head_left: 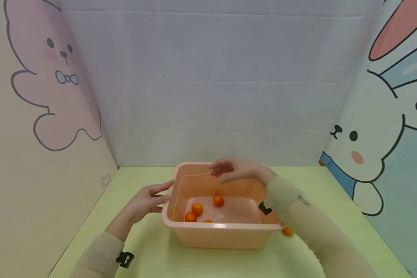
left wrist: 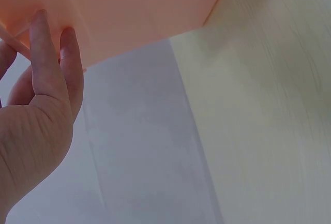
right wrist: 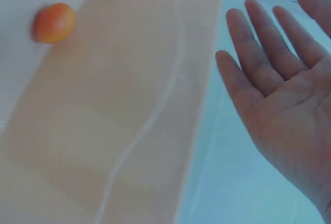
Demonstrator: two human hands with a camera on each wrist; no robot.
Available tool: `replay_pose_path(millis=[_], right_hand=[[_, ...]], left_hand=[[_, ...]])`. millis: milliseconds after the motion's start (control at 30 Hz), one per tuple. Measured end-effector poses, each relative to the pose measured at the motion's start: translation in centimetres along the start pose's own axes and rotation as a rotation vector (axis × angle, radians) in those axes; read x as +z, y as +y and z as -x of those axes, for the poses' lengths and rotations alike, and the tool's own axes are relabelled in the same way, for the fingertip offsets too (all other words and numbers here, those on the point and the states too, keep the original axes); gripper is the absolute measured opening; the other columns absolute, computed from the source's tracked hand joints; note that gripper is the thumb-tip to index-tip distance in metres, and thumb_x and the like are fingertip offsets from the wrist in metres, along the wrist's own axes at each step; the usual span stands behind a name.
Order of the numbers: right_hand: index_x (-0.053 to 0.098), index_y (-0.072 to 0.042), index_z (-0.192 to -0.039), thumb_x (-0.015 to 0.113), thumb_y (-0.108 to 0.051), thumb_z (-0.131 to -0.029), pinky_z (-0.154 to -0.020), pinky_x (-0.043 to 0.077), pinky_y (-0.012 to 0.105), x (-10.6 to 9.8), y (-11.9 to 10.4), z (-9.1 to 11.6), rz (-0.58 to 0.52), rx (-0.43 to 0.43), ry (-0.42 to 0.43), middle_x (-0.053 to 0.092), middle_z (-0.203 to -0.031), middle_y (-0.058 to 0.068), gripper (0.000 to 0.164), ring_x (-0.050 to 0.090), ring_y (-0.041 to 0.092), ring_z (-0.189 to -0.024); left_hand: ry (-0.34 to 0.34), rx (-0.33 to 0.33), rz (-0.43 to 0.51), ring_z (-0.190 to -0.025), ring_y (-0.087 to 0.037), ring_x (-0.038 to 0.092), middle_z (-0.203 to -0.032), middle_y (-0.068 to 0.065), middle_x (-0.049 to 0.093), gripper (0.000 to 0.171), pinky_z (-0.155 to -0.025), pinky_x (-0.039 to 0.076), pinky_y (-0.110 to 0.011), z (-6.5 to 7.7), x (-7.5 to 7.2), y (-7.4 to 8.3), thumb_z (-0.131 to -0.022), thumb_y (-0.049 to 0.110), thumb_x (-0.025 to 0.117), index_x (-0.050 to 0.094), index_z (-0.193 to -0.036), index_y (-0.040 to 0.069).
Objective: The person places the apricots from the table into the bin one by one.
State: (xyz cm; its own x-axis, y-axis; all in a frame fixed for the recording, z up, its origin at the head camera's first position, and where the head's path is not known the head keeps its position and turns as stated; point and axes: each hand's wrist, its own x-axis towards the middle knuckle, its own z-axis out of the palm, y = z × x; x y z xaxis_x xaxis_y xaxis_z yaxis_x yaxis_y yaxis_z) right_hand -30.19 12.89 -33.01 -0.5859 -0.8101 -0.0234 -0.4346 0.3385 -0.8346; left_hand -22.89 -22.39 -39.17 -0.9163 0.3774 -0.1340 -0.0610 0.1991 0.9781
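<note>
A pale pink plastic basin (head_left: 226,236) stands on the table, with several small oranges (head_left: 218,200) lying on its floor, mostly towards the left. One of them is almost hidden behind the front rim. My left hand (head_left: 144,202) is at the basin's left side, its fairly straight fingertips touching the rim and the outer wall just below it, as the left wrist view also shows. Over the far part of the basin hovers my right hand (head_left: 239,170), holding nothing, fingers relaxed. In the right wrist view its palm (right wrist: 295,110) faces the camera beside the basin's rim.
Another orange (head_left: 287,231) lies on the table outside the basin's right front corner, partly covered by my right sleeve. The light green table (head_left: 139,239) is bounded by a white back wall (head_left: 212,96) and side panels with cartoon animals.
</note>
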Motion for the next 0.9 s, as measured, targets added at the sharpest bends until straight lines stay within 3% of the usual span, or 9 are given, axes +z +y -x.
replay_pose_path(millis=[333,500,633,900], right_hand=[[0.053,-0.007,-0.141,0.073,-0.011,-0.091,-0.102,0.047,0.047,-1.5,-3.0,3.3,0.087,-0.110,0.142,0.060,-0.132,0.013,0.054,0.055,0.026,-0.123],[0.054,-0.010,-0.141,0.074,-0.011,-0.090,-0.104,0.046,0.039,-2.3,-3.6,5.5,0.134,-0.153,0.234,0.062,-0.131,0.005,0.054,0.058,0.022,-0.121],[0.051,-0.007,-0.142,0.071,-0.005,-0.091,-0.104,0.045,0.032,-2.9,-3.4,7.3,0.147,-0.168,0.291,0.059,-0.135,0.010,0.055,0.057,0.024,-0.122],[0.052,-0.006,-0.141,0.071,-0.007,-0.092,-0.100,0.047,0.025,-3.4,-2.2,10.8,0.167,-0.139,0.397,0.059,-0.134,0.012,0.052,0.057,0.025,-0.121]], left_hand=[[0.011,-0.005,0.003,-0.118,-0.033,0.061,-0.152,-0.023,0.038,0.064,-0.084,0.057,-0.048,0.0,0.2,0.0,-0.094,0.020,0.070,0.042,-0.151,0.010],[0.025,-0.008,-0.002,-0.117,-0.034,0.061,-0.152,-0.023,0.040,0.063,-0.084,0.057,-0.048,0.0,0.3,0.0,-0.094,0.021,0.070,0.043,-0.150,0.011],[0.016,-0.001,-0.003,-0.117,-0.034,0.061,-0.152,-0.023,0.039,0.063,-0.084,0.057,-0.048,0.1,0.4,0.1,-0.095,0.021,0.070,0.042,-0.151,0.011],[0.015,-0.005,0.002,-0.116,-0.032,0.062,-0.151,-0.023,0.040,0.064,-0.084,0.057,-0.047,0.0,0.4,0.1,-0.094,0.021,0.070,0.042,-0.151,0.011]])
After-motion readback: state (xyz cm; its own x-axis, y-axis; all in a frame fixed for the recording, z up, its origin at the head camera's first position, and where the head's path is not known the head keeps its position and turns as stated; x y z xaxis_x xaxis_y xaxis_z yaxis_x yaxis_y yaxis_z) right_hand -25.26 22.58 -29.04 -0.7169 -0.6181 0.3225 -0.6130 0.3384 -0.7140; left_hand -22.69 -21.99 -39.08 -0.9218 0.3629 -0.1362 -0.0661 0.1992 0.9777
